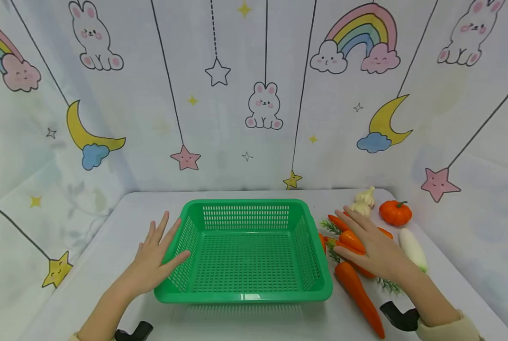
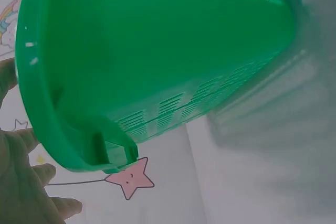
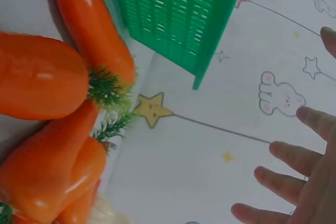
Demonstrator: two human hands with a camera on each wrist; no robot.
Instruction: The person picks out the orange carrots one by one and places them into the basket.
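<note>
A green plastic basket [image 1: 245, 297] with slotted walls stands on the table, and nothing lies in it. Fingers spread, my left hand [image 1: 151, 263] is at the basket's left rim; whether it touches is unclear. In the left wrist view the basket wall [image 2: 157, 51] fills much of the picture, with the left hand [image 2: 26, 182] beside it. To the right of the basket, my right hand [image 1: 375, 248] hovers with spread fingers over a pile of orange carrots [image 1: 358, 293]. The right wrist view shows this hand [image 3: 310, 177] apart from the carrots [image 3: 42, 77], holding nothing.
Garlic bulbs [image 1: 363, 201] and a small orange pumpkin [image 1: 395, 213] sit at the table's back right. A white elongated vegetable [image 1: 412, 248] lies beyond the right hand. A printed cloth [image 1: 224, 118] hangs behind the white table [image 1: 151, 203].
</note>
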